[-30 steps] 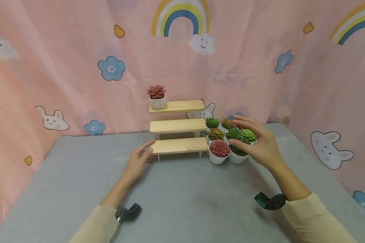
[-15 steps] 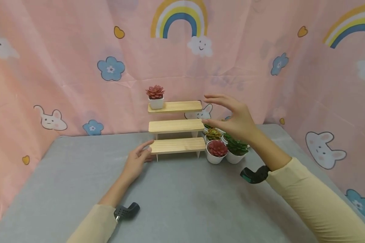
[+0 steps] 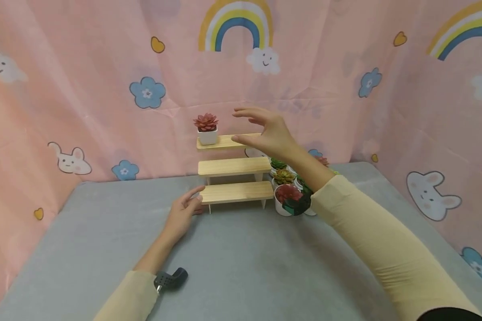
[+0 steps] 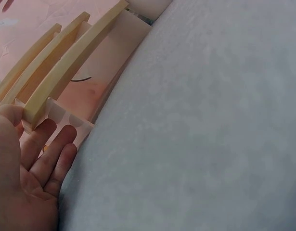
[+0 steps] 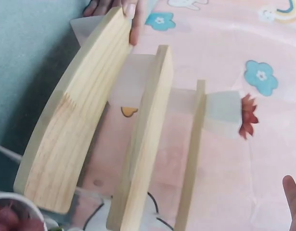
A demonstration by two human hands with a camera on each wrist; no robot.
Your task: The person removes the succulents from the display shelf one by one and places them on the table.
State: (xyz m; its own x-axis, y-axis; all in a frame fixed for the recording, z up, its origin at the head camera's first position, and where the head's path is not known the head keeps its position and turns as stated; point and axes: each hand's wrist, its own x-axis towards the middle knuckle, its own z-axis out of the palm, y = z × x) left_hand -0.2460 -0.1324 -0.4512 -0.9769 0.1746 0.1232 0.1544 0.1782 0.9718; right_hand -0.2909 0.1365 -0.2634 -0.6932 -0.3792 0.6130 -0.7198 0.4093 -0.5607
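Note:
A three-tier wooden display stand with pale boards and translucent supports stands against the backdrop. A red succulent in a white square pot sits at the left end of its top board. My left hand grips the left end of the lowest board; in the left wrist view, the thumb is at the board's end and the fingers lie below it. My right hand hovers before the right part of the top board, thumb and fingers spread apart, holding nothing. In the right wrist view, only its fingertips show.
Several potted succulents, green, yellow-brown and red, cluster right of the stand, partly hidden by my right forearm and its black wrist camera. A grey cloth covers the table. A pink patterned curtain hangs behind.
My right hand has moved left and up from above the potted succulents to the top board, still spread. The left hand stays on the lowest board.

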